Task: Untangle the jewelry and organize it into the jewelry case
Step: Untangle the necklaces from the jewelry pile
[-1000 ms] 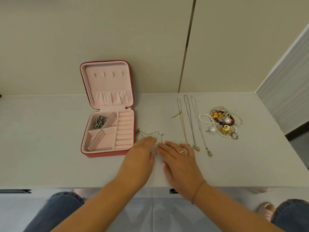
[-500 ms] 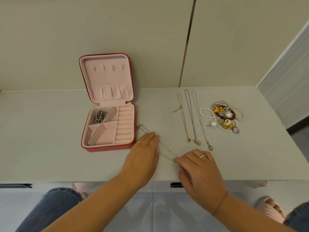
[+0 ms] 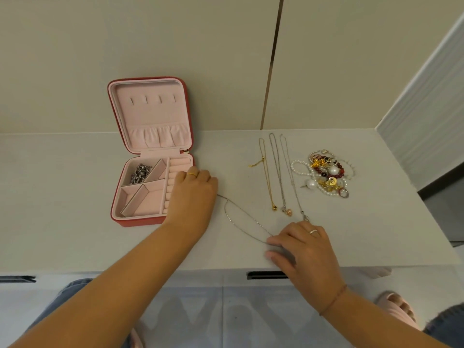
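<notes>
Silver chain [image 3: 241, 219] is being stretched over the table [image 3: 75, 202] between both hands, laid flat in a long, narrow loop. Its near end is being pinched at the fingertips of the right hand [image 3: 306, 249], close to the table's front edge, with the remaining fingers being kept curled. Its far end is being covered by the left hand [image 3: 193, 197], so a grasp there cannot be told. The left hand is being held knuckles-up over the right edge of the jewelry case [image 3: 138, 222], with its fingers being bent down onto the ring rolls [image 3: 177, 167].

The case is being kept open on the table's left half, with the lid [image 3: 150, 109] being held upright at the back. A dark silver piece [image 3: 140, 173] is being stored in the rear-left compartment.

Right of the chain, three necklaces are being kept straight and side by side, pendants toward the front: gold necklace [image 3: 266, 177], silver necklace with pink pendant [image 3: 277, 172], plain silver necklace [image 3: 291, 177]. The end of the last one is being nearly touched by the right hand's knuckles. Further right, well apart from the case, a tangled pile [image 3: 326, 174] is being left knotted: pearl strands, red beads, gold bits, rings.

A gold ring [image 3: 192, 174] is being worn on the left hand, a silver ring [image 3: 313, 231] on the right, and a thin cord [image 3: 334, 300] on the right wrist. Below the table edge, jeans [image 3: 57, 302] and a pink slipper [image 3: 396, 305] are being shown.
</notes>
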{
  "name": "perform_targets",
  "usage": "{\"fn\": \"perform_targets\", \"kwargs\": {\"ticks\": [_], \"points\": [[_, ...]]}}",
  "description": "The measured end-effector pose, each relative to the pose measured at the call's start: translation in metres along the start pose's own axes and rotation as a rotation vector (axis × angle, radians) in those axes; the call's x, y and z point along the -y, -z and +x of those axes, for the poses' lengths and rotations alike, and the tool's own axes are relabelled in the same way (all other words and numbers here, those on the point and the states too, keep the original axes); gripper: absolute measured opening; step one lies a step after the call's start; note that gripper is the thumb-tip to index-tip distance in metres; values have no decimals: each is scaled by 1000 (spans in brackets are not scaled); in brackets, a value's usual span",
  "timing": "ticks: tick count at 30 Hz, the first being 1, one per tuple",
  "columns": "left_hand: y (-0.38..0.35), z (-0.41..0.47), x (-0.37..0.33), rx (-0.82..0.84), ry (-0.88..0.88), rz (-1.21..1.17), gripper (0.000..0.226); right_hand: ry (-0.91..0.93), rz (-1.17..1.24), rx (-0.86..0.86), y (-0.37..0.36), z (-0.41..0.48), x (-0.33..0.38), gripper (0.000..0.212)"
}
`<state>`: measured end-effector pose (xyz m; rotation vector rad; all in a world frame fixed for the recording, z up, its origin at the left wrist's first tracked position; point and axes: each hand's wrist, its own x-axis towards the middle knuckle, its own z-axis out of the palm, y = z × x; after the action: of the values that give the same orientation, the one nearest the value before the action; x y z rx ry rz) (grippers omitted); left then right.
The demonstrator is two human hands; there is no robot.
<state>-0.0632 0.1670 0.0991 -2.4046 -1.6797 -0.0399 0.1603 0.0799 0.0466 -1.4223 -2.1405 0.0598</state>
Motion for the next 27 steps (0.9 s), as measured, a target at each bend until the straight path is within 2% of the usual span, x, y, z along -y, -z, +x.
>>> {"fn": "perform_targets", "kwargs": {"ticks": [2,5,11,14,18,22,24,27], "points": [[4,4,-1,80,51,119,26,45,-19,-5,1,-3,0,33],[4,6,-4,44,53,200,29,98,-32,-23,2,-10,-2,34],[-4,3,-7,-5,54,219,32,202,-36,-88,1,-27,-9,21],[-6,-1,-12,51,56,187,23,236,-26,-145,0,-30,-5,17],[-8,-4,-13,74,84,166,28,224,12,-177,-2,-30,-2,19],[-13,-6,-15,-43,74,228,23,119,88,-54,3,-29,1,21],[-17,-10,-16,-74,87,217,23,-24,195,12,13,-20,4,19],[-19,-13,-19,-122,101,153,24,-264,395,0,31,13,5,9]]}}
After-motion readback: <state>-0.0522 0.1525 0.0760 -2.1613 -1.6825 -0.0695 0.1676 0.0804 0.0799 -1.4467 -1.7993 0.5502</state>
